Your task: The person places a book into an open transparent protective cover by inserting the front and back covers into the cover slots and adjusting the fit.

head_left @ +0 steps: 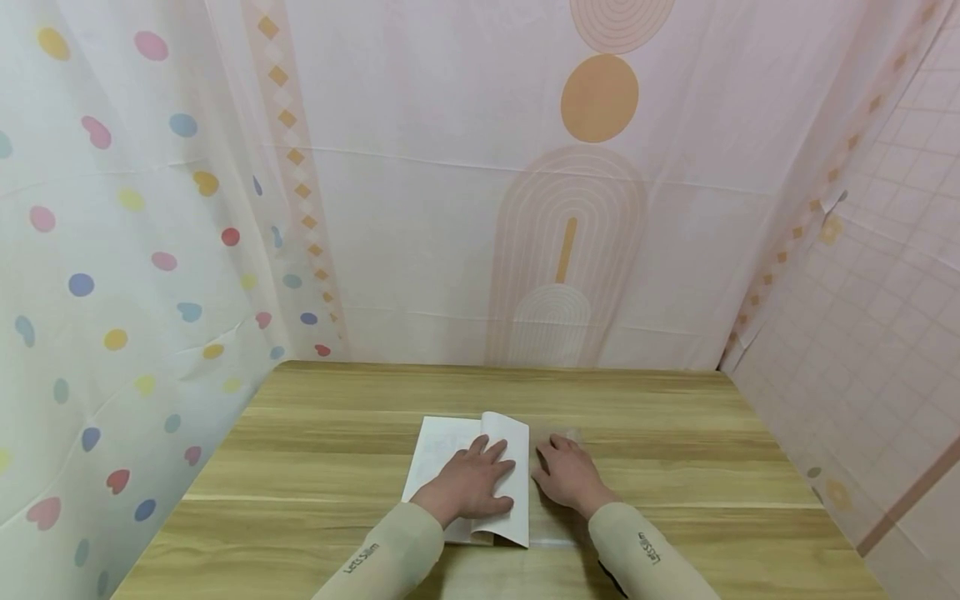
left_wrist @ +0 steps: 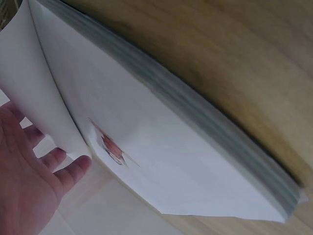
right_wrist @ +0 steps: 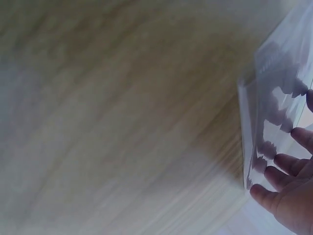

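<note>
A thick book or pad with white pages [head_left: 435, 446] lies on the table in front of me. Its right-hand white leaf [head_left: 513, 442] curves over, and my left hand [head_left: 474, 483] rests on that leaf with fingers spread. In the left wrist view, a small reddish picture [left_wrist: 113, 148] shows on a white page beside the curved leaf [left_wrist: 34, 73]. Just right of the book, my right hand [head_left: 568, 475] rests low over the table. A clear plastic sheet [right_wrist: 266, 93] lies under its fingertips in the right wrist view, with a folded edge standing up.
The wood-grain table [head_left: 315, 467] extends to both sides and behind the book. Patterned curtains [head_left: 420, 250] hang at its back edge and along the left and right sides.
</note>
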{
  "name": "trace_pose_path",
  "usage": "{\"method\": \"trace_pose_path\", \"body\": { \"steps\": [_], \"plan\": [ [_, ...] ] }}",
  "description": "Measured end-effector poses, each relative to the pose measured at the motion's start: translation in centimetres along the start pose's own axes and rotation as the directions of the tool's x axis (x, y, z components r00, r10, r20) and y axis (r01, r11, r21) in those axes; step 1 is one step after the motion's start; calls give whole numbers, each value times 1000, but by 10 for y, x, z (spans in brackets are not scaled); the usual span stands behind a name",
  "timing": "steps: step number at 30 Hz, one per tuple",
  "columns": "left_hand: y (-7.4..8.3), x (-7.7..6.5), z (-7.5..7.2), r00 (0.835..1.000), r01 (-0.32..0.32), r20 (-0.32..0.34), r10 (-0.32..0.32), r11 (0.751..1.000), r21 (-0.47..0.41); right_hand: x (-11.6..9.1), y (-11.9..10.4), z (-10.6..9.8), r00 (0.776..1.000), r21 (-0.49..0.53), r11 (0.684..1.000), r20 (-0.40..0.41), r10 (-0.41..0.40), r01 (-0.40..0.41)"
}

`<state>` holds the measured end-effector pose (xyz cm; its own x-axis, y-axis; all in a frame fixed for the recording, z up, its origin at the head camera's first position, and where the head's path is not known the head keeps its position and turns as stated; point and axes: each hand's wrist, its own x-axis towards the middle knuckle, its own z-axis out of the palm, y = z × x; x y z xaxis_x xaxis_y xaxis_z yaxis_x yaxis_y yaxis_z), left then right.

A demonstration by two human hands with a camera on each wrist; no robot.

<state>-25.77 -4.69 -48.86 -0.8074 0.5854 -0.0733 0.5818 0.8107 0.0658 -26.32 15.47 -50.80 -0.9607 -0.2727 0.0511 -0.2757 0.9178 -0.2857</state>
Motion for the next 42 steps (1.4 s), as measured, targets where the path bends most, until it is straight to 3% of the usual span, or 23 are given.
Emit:
{"method": "trace_pose_path", "body": {
  "steps": [6, 13, 18, 21, 24, 30, 42],
  "plan": [
    [2, 1, 1, 1000, 1, -4, -1, 1000, 27, 1, -2, -1, 1000, -58, 998, -9, -23, 23],
    [6, 3, 2, 1000, 2, -1, -2, 999, 34, 1, -4, 0, 996, -19, 997, 43, -80, 81],
    [3, 1, -1, 1000, -2, 7, 2, 998, -58, 1, -3, 0, 993, -34, 996, 85, -79, 82],
    [-3, -1, -4, 1000, -13, 11, 15, 988, -155, 1, -3, 0, 992, -46, 996, 99, -75, 80],
    [-9, -3, -5, 999, -38, 5, 40, 979, -199, 1, -3, -1, 992, -53, 996, 101, -72, 77],
    [-14, -5, 1, 997, -75, -13, 74, 983, -167, 0, -4, -3, 993, -79, 995, 104, -56, 64],
    [-21, -9, -1, 999, -34, -37, 30, 995, -99, 0, -3, -4, 990, -58, 995, 122, -71, 79]
  ]
}}
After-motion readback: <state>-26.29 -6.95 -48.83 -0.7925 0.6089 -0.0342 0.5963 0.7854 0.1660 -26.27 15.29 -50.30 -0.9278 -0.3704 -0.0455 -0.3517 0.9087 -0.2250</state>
